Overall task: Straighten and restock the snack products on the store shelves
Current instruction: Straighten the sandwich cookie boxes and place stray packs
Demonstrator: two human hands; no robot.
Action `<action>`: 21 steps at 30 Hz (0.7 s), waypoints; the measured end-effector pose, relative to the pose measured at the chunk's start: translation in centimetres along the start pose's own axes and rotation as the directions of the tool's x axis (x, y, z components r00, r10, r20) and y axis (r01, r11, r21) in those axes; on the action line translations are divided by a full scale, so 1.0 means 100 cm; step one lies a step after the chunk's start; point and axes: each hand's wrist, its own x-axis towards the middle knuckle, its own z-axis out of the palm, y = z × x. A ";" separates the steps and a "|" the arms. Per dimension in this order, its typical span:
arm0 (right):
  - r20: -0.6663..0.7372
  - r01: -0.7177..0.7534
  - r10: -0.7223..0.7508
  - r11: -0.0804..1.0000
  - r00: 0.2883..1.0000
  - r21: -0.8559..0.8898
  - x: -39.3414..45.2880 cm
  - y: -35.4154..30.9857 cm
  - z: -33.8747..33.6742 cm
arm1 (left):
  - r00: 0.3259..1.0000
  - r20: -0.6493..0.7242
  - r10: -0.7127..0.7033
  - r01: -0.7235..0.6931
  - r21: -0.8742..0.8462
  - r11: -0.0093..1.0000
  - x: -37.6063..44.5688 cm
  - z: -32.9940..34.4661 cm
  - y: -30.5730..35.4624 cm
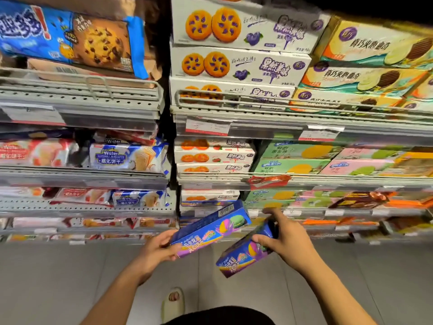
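While you are facing the snack shelves [234, 211], your left hand [157, 250] is gripping one blue macaron box [210, 227] by its near end, and your right hand [284, 238] is clasping a second box [243, 254], tilted just below and beside the first.

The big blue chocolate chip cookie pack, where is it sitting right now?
In the head view, the blue cookie pack lies on the top left shelf, left of the stacked white blueberry cookie boxes.
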 end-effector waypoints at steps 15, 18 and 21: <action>0.125 0.044 -0.125 0.858 0.984 0.511 0.012 0.009 -0.011 | 0.996 0.061 -0.070 0.064 0.104 0.993 -0.027 0.052 -0.008; 0.109 0.097 -0.152 0.913 0.982 0.396 0.008 0.013 -0.012 | 0.995 0.083 -0.056 0.041 0.169 0.985 -0.016 0.061 -0.008; 0.088 0.154 -0.178 0.960 0.980 0.234 0.004 0.017 -0.011 | 0.997 0.078 -0.022 0.006 0.192 0.981 -0.001 0.065 -0.010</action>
